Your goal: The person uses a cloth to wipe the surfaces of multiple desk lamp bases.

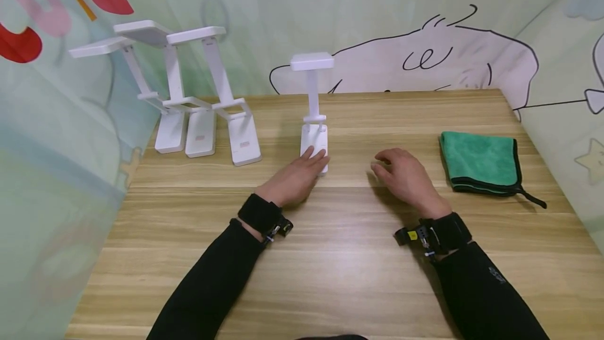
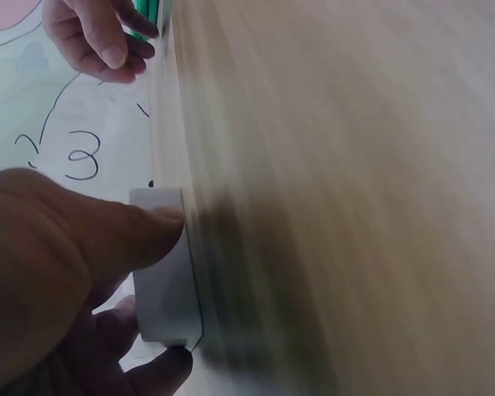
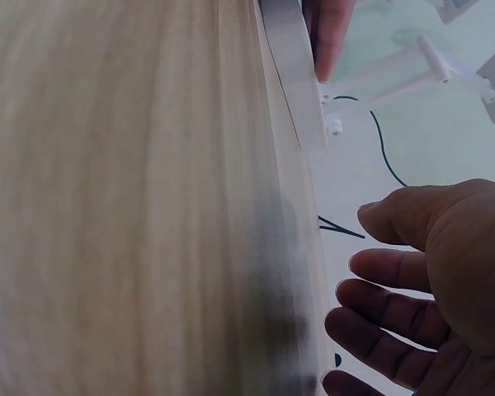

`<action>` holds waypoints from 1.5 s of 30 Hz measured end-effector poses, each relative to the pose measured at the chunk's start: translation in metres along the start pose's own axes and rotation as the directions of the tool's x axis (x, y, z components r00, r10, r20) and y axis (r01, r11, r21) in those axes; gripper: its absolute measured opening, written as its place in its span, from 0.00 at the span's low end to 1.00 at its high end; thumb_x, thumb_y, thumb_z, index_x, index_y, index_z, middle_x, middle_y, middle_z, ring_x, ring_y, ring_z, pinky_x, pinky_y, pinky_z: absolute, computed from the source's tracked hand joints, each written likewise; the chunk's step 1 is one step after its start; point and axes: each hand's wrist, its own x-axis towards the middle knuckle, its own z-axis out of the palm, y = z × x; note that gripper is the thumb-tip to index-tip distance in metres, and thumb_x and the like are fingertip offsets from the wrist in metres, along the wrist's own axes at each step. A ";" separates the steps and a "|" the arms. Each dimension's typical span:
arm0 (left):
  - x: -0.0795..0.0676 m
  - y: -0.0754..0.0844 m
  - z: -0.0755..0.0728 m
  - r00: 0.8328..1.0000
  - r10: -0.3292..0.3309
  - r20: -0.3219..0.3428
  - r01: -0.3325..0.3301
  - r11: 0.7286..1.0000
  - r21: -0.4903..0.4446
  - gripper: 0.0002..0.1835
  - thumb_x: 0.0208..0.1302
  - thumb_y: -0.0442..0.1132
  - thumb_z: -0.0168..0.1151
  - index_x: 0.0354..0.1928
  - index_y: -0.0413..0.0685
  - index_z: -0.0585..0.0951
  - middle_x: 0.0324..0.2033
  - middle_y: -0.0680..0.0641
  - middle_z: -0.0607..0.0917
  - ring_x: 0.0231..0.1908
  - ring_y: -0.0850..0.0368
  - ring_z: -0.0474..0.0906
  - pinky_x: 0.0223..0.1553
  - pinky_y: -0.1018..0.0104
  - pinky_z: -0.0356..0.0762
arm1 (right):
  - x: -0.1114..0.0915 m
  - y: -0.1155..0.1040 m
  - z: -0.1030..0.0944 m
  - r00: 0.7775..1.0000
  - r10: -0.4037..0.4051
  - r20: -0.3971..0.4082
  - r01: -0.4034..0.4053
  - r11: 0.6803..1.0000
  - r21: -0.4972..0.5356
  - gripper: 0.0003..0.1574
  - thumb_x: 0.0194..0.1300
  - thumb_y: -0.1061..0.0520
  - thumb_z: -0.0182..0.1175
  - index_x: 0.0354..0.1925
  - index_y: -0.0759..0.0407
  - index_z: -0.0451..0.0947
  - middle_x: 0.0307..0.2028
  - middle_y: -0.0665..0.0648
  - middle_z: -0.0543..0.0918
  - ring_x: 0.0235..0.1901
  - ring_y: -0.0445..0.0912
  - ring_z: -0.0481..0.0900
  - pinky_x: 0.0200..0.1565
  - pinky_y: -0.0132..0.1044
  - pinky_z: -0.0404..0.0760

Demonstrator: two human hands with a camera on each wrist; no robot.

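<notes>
A: Layout in front of you, largest item first?

B: Your wood-grained desk. On its left, a row of three white stands, tops raised. The lone stand is upright to their right, apart from them, toward the back. Then the folded green cloth, far right.

A: Your hands?

B: Left hand: low, at the lone stand's base. It has hold of that base, gap narrow: thumb against the near end, a finger bent at the left corner. Right hand: between lone stand and cloth, fingers loosely bent and parted, nothing held.

A: Handling advice for you?

B: Judgement only: work from the base, where the stand should be steadiest. Pushing higher up could fold a joint or tip it. If you shift it, slide the base flat and square, clear of the row. Your free right hand seems near enough to help steady it. Smallest point: press lightly with the thumb, lest the near end twist.
</notes>
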 end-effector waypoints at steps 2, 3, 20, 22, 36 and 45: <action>0.002 0.003 0.000 1.000 0.003 0.015 -0.002 1.000 -0.016 0.28 0.74 0.35 0.43 0.74 0.42 0.55 0.74 0.40 0.56 0.73 0.43 0.43 0.73 0.57 0.47 | 0.000 0.000 0.000 1.000 -0.002 0.000 0.002 1.000 0.000 0.21 0.69 0.50 0.56 0.51 0.65 0.78 0.51 0.67 0.79 0.52 0.60 0.74 0.54 0.59 0.72; 0.003 0.005 0.000 1.000 0.004 0.025 -0.003 1.000 -0.026 0.28 0.74 0.36 0.43 0.74 0.42 0.55 0.74 0.41 0.55 0.73 0.43 0.42 0.73 0.57 0.46 | 0.000 0.000 0.000 1.000 -0.003 0.000 0.003 1.000 0.000 0.21 0.69 0.50 0.56 0.51 0.65 0.78 0.51 0.67 0.79 0.52 0.60 0.74 0.53 0.59 0.72; 0.007 0.015 -0.003 0.994 0.067 0.086 -0.055 0.989 -0.134 0.30 0.73 0.34 0.45 0.75 0.46 0.54 0.74 0.44 0.54 0.73 0.48 0.40 0.72 0.58 0.49 | 0.000 0.001 0.000 1.000 0.007 -0.005 -0.007 1.000 -0.014 0.21 0.69 0.50 0.57 0.50 0.65 0.78 0.50 0.68 0.80 0.51 0.60 0.75 0.53 0.59 0.73; 0.006 0.011 -0.002 0.995 0.064 0.071 -0.051 0.984 -0.169 0.31 0.72 0.34 0.47 0.74 0.46 0.55 0.74 0.44 0.55 0.73 0.50 0.41 0.72 0.59 0.48 | 0.000 0.002 0.000 1.000 0.016 -0.003 -0.016 1.000 -0.013 0.22 0.69 0.49 0.57 0.51 0.65 0.78 0.50 0.68 0.79 0.51 0.60 0.75 0.53 0.59 0.73; 0.006 -0.013 0.000 0.998 -0.053 0.043 0.062 0.973 -0.224 0.39 0.67 0.47 0.60 0.75 0.50 0.55 0.76 0.43 0.47 0.74 0.51 0.38 0.71 0.58 0.51 | -0.002 0.003 0.001 0.999 0.041 0.019 -0.041 0.999 0.003 0.22 0.69 0.49 0.56 0.51 0.64 0.77 0.50 0.67 0.79 0.51 0.60 0.75 0.53 0.58 0.72; 0.008 -0.008 -0.001 0.999 -0.021 0.038 0.027 0.986 -0.165 0.38 0.67 0.45 0.60 0.74 0.46 0.55 0.75 0.41 0.52 0.73 0.48 0.43 0.72 0.58 0.49 | -0.002 0.001 0.000 0.999 0.042 0.028 -0.042 0.999 -0.004 0.23 0.70 0.48 0.55 0.52 0.64 0.77 0.50 0.67 0.79 0.51 0.60 0.75 0.53 0.59 0.72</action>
